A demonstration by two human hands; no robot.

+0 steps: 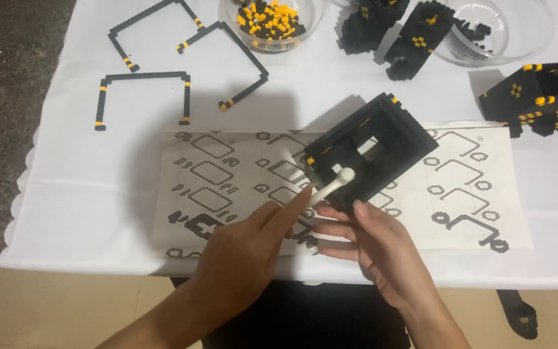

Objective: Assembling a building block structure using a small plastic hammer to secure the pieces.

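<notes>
The right hand gripped a hollow black-and-yellow brick-built frame above the printed paper instruction sheet, while the left hand pinched a white plastic tool against it.

One camera only, worn on the person's head, looking steeply down and forward across the near edge of the white-covered table, close enough that its far edge and right side fall outside view.
</notes>
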